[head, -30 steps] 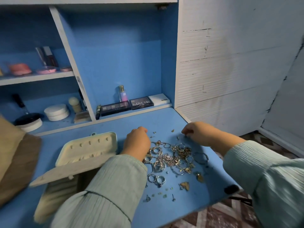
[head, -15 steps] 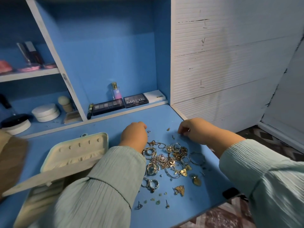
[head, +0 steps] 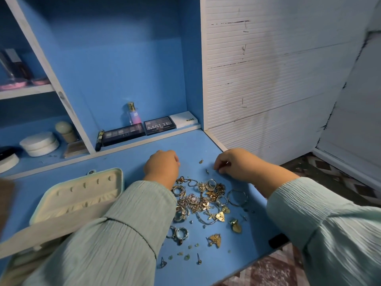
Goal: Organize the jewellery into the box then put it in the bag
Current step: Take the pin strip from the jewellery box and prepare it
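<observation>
A tangled pile of gold and silver jewellery [head: 203, 201] lies on the blue desk [head: 132, 162], with rings, earrings and tiny studs scattered toward the front edge. A cream jewellery box [head: 82, 195] stands open to the left, partly hidden by my left sleeve. My left hand [head: 161, 167] rests beyond the pile with its fingers curled shut. My right hand [head: 233, 164] is at the pile's far right, fingertips pinched together on the desk, a small silver glint between them. A brown sliver at the left edge [head: 5, 201] may be the bag.
Eyeshadow palettes [head: 142, 130], a small perfume bottle [head: 134, 114] and round white jars [head: 40, 143] sit in the shelf recess behind the desk. A white ribbed wall [head: 268, 89] bounds the right. The desk's front edge drops to a patterned floor [head: 274, 271].
The view has swung right, so the box and the brown bag slid toward the left edge. Both hands stay almost in place at the far side of the pile.
</observation>
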